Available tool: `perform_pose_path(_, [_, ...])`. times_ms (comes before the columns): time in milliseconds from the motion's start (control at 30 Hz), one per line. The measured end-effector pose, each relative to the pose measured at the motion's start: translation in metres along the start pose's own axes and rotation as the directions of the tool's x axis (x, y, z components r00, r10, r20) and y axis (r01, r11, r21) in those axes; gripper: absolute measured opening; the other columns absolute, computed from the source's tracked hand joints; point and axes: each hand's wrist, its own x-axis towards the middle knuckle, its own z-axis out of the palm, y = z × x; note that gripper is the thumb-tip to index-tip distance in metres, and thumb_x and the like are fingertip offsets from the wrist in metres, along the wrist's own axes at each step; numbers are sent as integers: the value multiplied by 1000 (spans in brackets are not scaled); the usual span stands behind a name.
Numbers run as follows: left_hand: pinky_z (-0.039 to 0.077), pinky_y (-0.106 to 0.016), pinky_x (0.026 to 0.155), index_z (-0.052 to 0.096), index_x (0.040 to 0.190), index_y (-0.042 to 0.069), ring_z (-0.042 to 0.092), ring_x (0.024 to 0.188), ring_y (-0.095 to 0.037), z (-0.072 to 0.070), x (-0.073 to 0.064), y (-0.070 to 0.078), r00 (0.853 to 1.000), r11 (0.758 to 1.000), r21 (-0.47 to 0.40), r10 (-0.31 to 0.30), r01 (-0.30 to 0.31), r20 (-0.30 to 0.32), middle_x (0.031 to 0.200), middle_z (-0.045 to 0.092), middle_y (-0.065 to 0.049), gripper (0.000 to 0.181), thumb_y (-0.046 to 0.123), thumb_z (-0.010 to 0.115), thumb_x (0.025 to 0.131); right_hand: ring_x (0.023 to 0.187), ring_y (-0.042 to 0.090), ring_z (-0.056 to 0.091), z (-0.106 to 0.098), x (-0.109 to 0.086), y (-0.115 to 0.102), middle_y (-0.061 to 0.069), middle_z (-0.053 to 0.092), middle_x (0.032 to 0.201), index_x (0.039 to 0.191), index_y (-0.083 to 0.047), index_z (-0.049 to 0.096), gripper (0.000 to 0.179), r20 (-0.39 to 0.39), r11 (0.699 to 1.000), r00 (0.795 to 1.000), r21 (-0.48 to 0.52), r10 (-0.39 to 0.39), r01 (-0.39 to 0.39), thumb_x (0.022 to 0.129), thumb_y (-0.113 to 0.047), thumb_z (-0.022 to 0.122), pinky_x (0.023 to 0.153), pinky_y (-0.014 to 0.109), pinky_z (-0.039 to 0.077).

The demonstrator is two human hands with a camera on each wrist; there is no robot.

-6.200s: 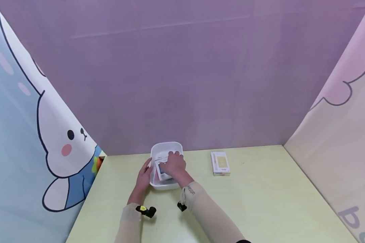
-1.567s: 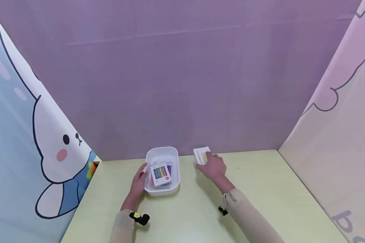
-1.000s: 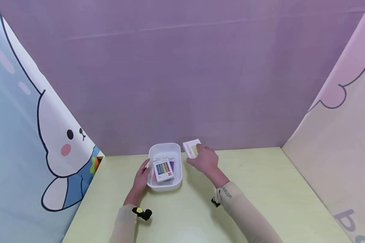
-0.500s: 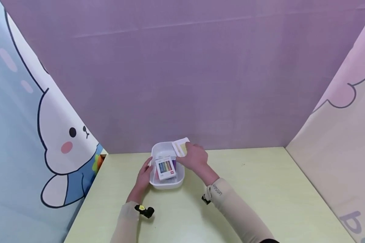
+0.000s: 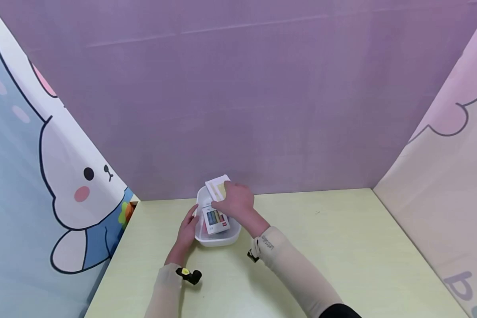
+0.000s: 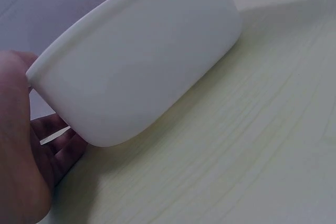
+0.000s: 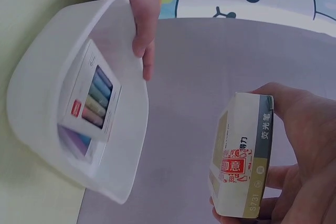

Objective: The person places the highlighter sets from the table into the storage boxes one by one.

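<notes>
My right hand (image 5: 237, 202) grips a white and yellow highlighter box (image 7: 239, 158) by its sides, thumb on one side and fingers on the other. The box is raised over the far end of a white plastic bin (image 5: 217, 242). My left hand (image 5: 187, 231) holds the bin's left wall, with thumb and fingers at the rim in the left wrist view (image 6: 39, 129). Inside the bin lies a white box (image 7: 94, 90) whose window shows coloured pens. A purple-fronted pack (image 7: 79, 141) sits beneath it, mostly hidden.
The bin stands on a pale wood table (image 5: 322, 247), close to the purple back wall (image 5: 238, 97). A rabbit-printed cloth (image 5: 79, 176) closes off the left side, and a pink and cream cloth (image 5: 453, 176) the right. Small cameras (image 5: 189, 276) are strapped at both wrists.
My right hand has taken the highlighter box from the table at the right and carried it left over the bin. My left hand stays at the bin's left side.
</notes>
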Motion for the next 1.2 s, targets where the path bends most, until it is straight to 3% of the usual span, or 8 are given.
perform_pose_path(267, [37, -47, 100, 41, 148, 27, 45, 121, -33, 1, -2, 1, 1000, 1000, 28, 4, -4, -21, 143, 44, -17, 45, 25, 44, 104, 96, 23, 57, 2, 0, -15, 3, 65, 109, 134, -17, 55, 80, 37, 1000, 999, -22, -8, 9, 73, -67, 68, 69, 35, 46])
perform_pose_path(567, [34, -50, 103, 42, 148, 30, 46, 121, -33, 10, 3, -3, 1000, 999, 52, -17, 16, 8, 141, 46, -17, 45, 26, 46, 103, 98, 23, 57, 15, -3, -9, 4, 63, 110, 138, -16, 51, 86, 45, 999, 998, -27, 44, -43, 71, -66, 70, 69, 37, 48])
perform_pose_path(900, [34, -50, 103, 41, 148, 30, 45, 121, -33, 5, 4, -5, 1000, 999, 53, -11, 11, 6, 142, 45, -16, 46, 29, 47, 103, 95, 23, 55, 24, -1, -16, 4, 63, 109, 137, -15, 49, 90, 55, 997, 996, -42, 68, -66, 69, -72, 67, 67, 37, 49])
perform_pose_path(1100, [40, -46, 97, 41, 149, 21, 49, 116, -34, 1, -1, -4, 1000, 998, 53, 23, -22, -16, 137, 48, -20, 45, 24, 46, 104, 98, 25, 55, 31, -4, -18, 9, 59, 114, 139, -11, 45, 98, 55, 998, 997, -23, 56, -55, 69, -77, 65, 69, 41, 51])
perform_pose_path(1200, [43, -44, 91, 42, 148, 15, 51, 109, -34, -1, -4, -6, 999, 998, 27, 49, -48, -16, 129, 53, -22, 45, 19, 46, 104, 96, 26, 57, 36, -9, -15, 10, 58, 113, 134, -10, 50, 92, 52, 999, 998, -31, 39, -37, 73, -78, 59, 67, 41, 51])
